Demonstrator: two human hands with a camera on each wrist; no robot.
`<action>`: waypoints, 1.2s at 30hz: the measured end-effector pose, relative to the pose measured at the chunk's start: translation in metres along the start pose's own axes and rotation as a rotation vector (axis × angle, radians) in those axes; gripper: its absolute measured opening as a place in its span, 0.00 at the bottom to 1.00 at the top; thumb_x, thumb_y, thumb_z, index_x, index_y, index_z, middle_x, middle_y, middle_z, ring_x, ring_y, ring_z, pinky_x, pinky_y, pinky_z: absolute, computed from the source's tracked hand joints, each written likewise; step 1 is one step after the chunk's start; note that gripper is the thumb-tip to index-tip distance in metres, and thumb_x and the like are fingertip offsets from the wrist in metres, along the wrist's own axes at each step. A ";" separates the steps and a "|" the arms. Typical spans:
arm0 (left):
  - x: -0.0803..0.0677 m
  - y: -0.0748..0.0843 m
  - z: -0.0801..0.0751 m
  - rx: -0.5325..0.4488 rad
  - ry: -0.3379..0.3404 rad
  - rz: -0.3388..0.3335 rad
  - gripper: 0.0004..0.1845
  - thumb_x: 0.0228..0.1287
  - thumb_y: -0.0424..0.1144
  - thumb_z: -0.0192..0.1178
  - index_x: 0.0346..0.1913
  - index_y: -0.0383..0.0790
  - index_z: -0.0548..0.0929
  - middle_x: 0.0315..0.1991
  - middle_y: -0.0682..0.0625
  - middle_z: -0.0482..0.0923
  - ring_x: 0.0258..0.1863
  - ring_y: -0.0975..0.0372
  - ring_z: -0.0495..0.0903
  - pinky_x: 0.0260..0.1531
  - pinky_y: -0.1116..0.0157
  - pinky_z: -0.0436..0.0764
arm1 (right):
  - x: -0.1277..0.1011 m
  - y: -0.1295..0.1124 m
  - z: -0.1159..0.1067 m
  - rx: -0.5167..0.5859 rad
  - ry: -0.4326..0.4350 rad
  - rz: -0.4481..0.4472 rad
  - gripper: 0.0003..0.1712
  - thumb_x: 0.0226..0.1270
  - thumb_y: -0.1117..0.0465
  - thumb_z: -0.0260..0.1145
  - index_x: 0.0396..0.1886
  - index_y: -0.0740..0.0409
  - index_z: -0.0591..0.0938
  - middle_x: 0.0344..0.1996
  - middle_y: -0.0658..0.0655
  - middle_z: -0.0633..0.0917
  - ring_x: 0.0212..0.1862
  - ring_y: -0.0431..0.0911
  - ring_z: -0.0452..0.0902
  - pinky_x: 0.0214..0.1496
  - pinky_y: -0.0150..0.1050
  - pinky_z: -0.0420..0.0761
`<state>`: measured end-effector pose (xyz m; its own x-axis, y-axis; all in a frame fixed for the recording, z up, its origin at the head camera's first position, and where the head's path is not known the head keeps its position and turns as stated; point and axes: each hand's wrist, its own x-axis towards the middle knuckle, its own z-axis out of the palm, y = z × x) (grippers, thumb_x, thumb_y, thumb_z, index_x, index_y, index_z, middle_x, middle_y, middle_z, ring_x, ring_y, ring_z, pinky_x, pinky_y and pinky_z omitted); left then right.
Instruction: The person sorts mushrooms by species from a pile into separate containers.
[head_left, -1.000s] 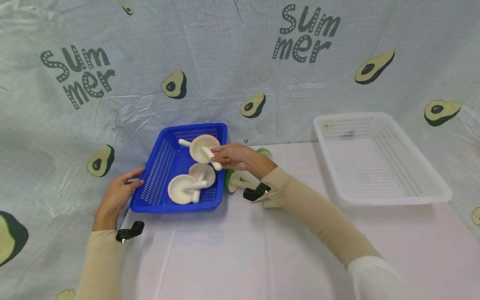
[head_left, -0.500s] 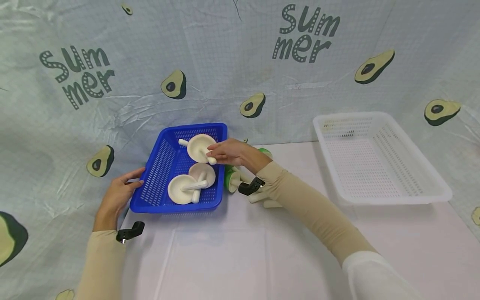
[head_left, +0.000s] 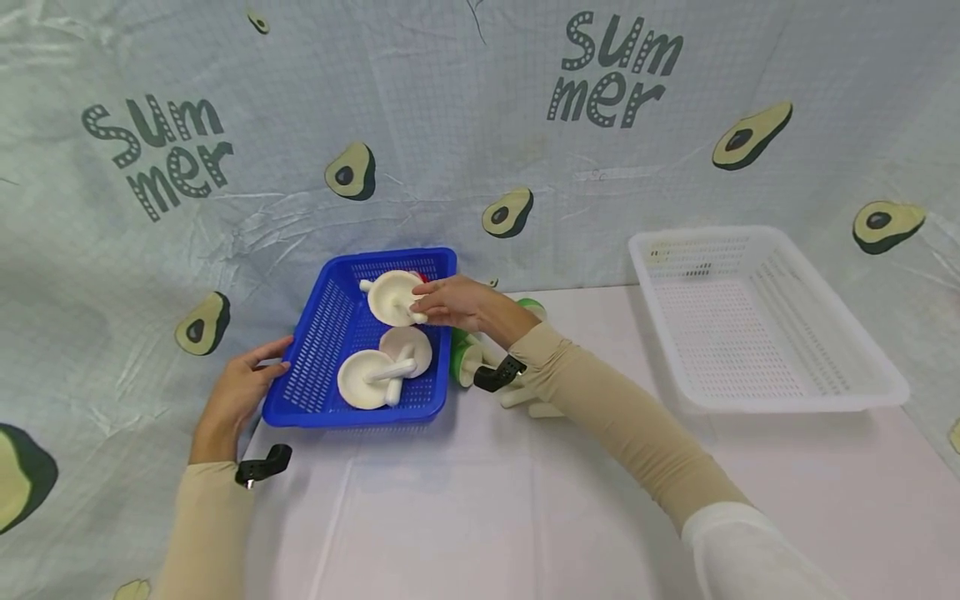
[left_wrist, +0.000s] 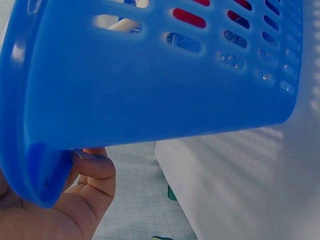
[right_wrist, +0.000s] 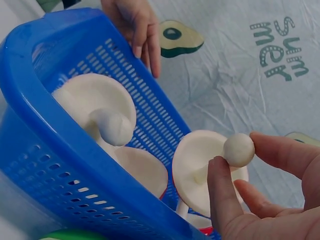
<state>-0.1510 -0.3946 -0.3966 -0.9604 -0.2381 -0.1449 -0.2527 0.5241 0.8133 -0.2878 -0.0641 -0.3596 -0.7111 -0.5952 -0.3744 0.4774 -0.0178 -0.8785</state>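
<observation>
1. Since a second ago, the right hand [head_left: 450, 303] has carried the white toy mushroom [head_left: 393, 297] by its stem from the basket's right rim deeper in, toward the far end of the blue basket [head_left: 324, 335].
2. Right grip: thumb and fingertips [right_wrist: 227, 197] pinch the mushroom's rounded stem end, with the cap hanging just above the basket floor and not yet let go.
3. Left grip: the left hand [head_left: 238, 392] holds the basket's near left corner, its fingers hooked under the rim, steadying it.
4. Progress, as I judge it: two more white mushrooms [head_left: 382, 367] already lie in the basket at 6 o'clock of the held one, touching each other, and a red scrap shows beneath the held cap. Setting this one down remains.
5. Left outside: green-capped mushrooms [head_left: 461, 360] lie on the desk [head_left: 480, 517] just beside the basket at 3 o'clock, partly hidden by the right forearm.
6. Around: a white basket [head_left: 757, 325] stands well apart at 3 o'clock and looks bare inside. An avocado-print cloth [head_left: 480, 150] hangs at 12 o'clock. Nothing blocks the hand's path.
</observation>
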 end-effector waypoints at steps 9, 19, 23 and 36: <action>-0.002 0.003 0.001 -0.015 0.005 -0.003 0.28 0.77 0.35 0.52 0.77 0.41 0.65 0.73 0.34 0.63 0.54 0.58 0.74 0.38 0.78 0.78 | 0.005 0.002 0.007 0.039 0.022 -0.032 0.29 0.71 0.72 0.64 0.71 0.69 0.71 0.53 0.63 0.81 0.55 0.52 0.81 0.68 0.46 0.75; -0.003 0.004 0.002 -0.022 0.013 -0.006 0.28 0.77 0.34 0.52 0.77 0.41 0.65 0.72 0.34 0.63 0.54 0.58 0.75 0.38 0.78 0.78 | 0.008 0.004 0.015 0.024 0.026 -0.090 0.29 0.73 0.71 0.62 0.71 0.71 0.69 0.66 0.67 0.75 0.66 0.56 0.75 0.65 0.43 0.78; -0.003 0.004 0.002 -0.022 0.014 -0.001 0.28 0.77 0.34 0.52 0.77 0.40 0.65 0.72 0.34 0.64 0.53 0.59 0.75 0.38 0.78 0.78 | 0.011 0.006 0.020 0.041 0.015 -0.106 0.28 0.74 0.71 0.60 0.72 0.71 0.70 0.66 0.67 0.75 0.63 0.54 0.77 0.66 0.44 0.77; -0.003 0.003 0.002 -0.021 0.013 -0.001 0.28 0.77 0.35 0.52 0.77 0.41 0.65 0.72 0.35 0.64 0.52 0.60 0.75 0.38 0.78 0.78 | 0.017 0.012 0.020 0.007 -0.092 -0.019 0.30 0.72 0.76 0.60 0.73 0.67 0.69 0.69 0.69 0.73 0.68 0.57 0.73 0.70 0.46 0.73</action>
<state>-0.1489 -0.3912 -0.3949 -0.9584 -0.2493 -0.1387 -0.2511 0.5065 0.8248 -0.2837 -0.0906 -0.3703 -0.6696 -0.6660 -0.3287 0.4682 -0.0351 -0.8829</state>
